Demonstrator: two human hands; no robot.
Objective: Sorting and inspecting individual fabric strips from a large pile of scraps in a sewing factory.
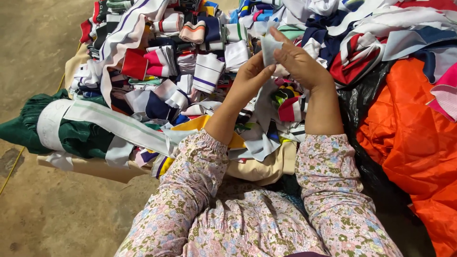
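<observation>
Up above the heap, both hands meet on a small pale fabric strip (269, 47). The right hand (300, 64) has its fingers (281, 37) closed over the strip's upper and right side, pinching it, while the left hand (250, 76) comes up from below with its fingers (265, 71) pressed to the strip's lower edge, so the piece is held between the two hands, lifted clear of the pile beneath. Both arms wear floral sleeves (190, 190) in pink and cream.

Under the hands lies a large pile of knit trim pieces (190, 66), folded collars and cuffs in white, navy, red, pink and green, many with stripes. The pile rests on the concrete floor (43, 47) and covers most of the upper half of the view. At the pile's left edge a long white band with a pale green stripe (114, 123) runs slantwise over a dark green cloth bundle (76, 135). Near the pile's front edge, just before the person's lap, sits a beige fabric (262, 169). To the right, a bright orange cloth (414, 143) lies over a black plastic sheet (362, 109), touching the pile's right edge.
</observation>
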